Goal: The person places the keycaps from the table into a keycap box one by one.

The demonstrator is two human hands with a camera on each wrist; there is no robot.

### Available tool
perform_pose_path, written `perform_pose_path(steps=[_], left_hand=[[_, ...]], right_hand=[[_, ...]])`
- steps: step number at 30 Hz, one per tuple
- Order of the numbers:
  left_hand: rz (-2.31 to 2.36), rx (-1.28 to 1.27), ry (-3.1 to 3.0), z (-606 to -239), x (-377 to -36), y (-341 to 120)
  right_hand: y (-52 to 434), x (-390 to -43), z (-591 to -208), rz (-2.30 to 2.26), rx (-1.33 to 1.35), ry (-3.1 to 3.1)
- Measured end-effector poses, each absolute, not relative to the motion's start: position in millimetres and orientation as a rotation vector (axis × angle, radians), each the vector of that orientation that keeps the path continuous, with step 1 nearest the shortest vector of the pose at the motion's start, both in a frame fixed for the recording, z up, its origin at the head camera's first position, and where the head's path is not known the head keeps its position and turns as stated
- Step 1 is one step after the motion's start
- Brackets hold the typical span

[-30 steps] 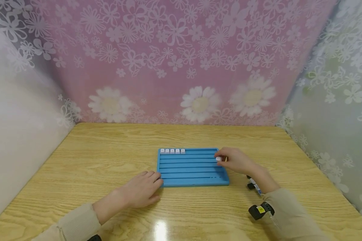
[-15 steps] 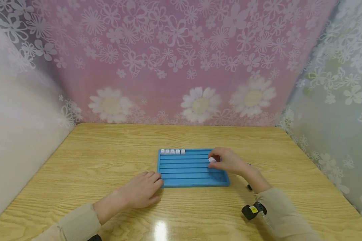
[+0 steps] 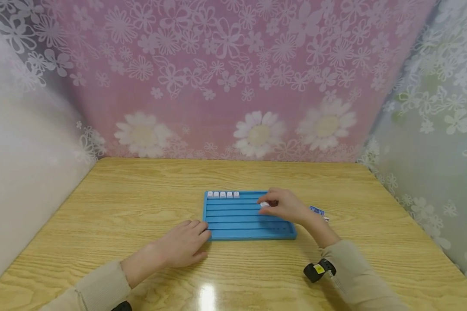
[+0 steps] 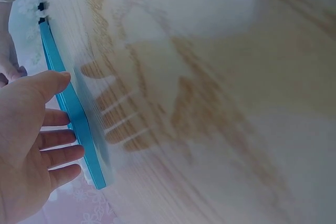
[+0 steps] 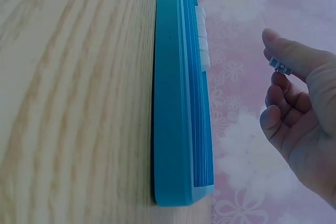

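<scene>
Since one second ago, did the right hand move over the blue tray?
Yes. The right hand, pinching a white keycap, moved left across the blue tray, toward the keycap row.

The keycap (image 3: pixel 264 204) pinched in the right hand (image 3: pixel 286 206) is mostly covered by its fingertips; any legend is too small to read. A small blue object (image 3: pixel 317 210) behind that hand is partly hidden and unidentifiable. The wood surface beyond the left hand (image 4: pixel 26 140) is blurred.
</scene>
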State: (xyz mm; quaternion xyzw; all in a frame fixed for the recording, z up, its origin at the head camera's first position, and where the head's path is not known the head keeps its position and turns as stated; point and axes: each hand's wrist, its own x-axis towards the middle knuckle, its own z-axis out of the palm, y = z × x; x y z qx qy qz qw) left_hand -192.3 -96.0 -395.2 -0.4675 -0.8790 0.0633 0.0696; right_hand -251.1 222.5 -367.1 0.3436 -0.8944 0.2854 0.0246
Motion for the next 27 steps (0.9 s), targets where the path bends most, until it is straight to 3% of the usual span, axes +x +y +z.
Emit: perform_pose_path(steps=[27], left_hand=[[0.181,-1.418,-2.631,-393.1,-191.6,-95.9]], right_hand=[[210.7,-251.7,-366.9,0.917,1.051,-2.871]])
